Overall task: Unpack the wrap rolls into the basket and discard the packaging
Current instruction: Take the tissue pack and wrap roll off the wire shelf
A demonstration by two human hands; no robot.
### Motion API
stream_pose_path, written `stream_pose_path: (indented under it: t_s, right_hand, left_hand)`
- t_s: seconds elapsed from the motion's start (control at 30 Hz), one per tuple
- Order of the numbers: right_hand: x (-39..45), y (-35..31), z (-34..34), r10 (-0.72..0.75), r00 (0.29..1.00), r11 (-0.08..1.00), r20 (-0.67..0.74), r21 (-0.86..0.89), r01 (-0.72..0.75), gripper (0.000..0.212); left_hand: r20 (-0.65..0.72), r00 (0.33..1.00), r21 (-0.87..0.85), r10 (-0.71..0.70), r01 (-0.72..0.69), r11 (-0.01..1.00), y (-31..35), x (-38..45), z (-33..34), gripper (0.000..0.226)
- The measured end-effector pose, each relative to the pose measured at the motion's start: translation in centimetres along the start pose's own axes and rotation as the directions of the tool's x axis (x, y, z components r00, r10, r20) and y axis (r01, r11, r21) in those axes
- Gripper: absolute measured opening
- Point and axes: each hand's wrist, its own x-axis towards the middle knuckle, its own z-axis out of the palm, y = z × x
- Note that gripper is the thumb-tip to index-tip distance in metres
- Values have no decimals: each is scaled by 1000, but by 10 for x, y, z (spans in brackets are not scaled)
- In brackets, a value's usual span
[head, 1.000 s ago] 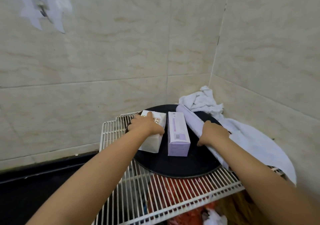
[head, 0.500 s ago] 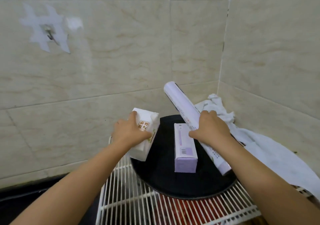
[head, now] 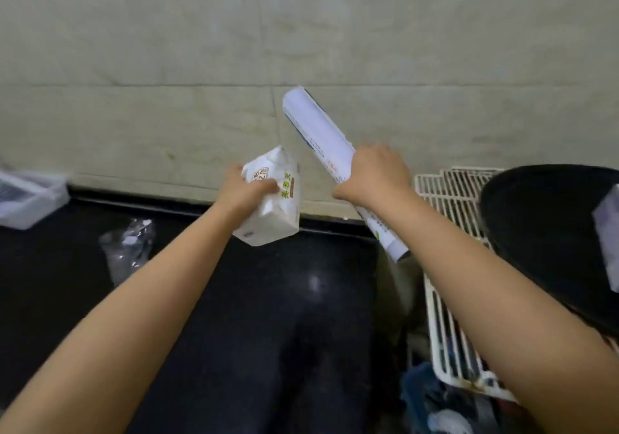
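Gripped: white roll (head: 318, 135), white pack (head: 271, 209).

Blurred green and brown characters on the white pack (head: 268, 199), unreadable.

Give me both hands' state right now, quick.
Left hand: closed around the white carton pack, held in the air.
Right hand: closed around the long white roll, tilted, held in the air.
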Motion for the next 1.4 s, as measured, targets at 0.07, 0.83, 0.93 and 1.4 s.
stream_pose_path:
  t_s: [0.07,0.83,0.93,1.4]
  right_hand:
    - [5,-35,45,1,998,1000,61,1,-1,53]
    - [24,-92,350,245,913,965,327,-175,-196,55]
    - [22,-88,354,219,919,967,327,-195,-161,61]
    - [1,-53,205,74,935,978,348,-207,-1,51]
  left_hand:
    - [-16,998,20,-68,68,997,-45,19,-35,62]
    - [-9,974,631,-228,183,754,-265,151,-85,79]
    - [-7,974,645,-227,178,743,-266,150,-86,74]
    - [662,680,590,315,-732,340,-161,68,-27,40]
